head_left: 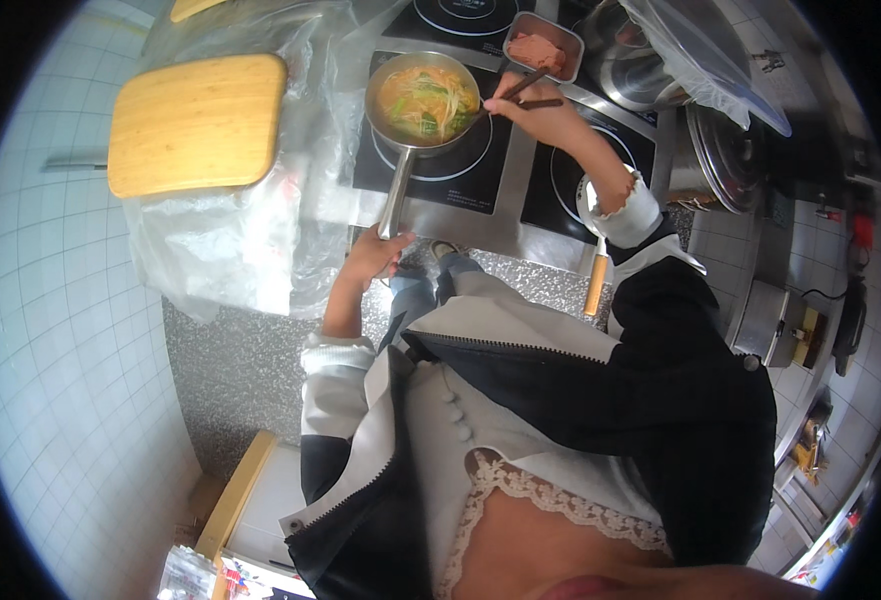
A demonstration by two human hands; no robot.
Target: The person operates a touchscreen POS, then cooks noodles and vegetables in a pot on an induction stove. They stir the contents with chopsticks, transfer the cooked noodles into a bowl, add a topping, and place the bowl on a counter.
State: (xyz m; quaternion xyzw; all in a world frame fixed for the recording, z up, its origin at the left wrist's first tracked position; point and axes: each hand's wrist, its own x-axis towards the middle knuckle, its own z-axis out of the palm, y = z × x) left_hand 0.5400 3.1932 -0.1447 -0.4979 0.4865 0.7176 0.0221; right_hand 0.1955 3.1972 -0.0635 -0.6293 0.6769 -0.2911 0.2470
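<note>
Closing around the end of the long handle [396, 198], the left grip [372, 252] held the steel pan [415, 146], whose bowl sat on a black cooktop [370, 172], forward of that hand and slightly to its right. Orange soup with greens and pale strands [428, 98] lay inside. The right grip [532, 108] was just beside the pan's right rim, fingers clamped on two dark chopsticks [540, 104] (whether their tips touched the food, I could not tell).

A tray [576, 62] of pink meat stood just beyond the right grip, leaving little room there. A second cooktop [538, 212] lay partly under the right forearm, and a wooden tool handle [596, 285] jutted past the front edge of the steel desk [535, 245]. The pan handle, too, reached that edge. Leftward, a cutting board [195, 125] rested on crumpled clear plastic [230, 240], well apart from the pan.

Small pale print marked the first cooktop's glass near its front, too tiny to read.
</note>
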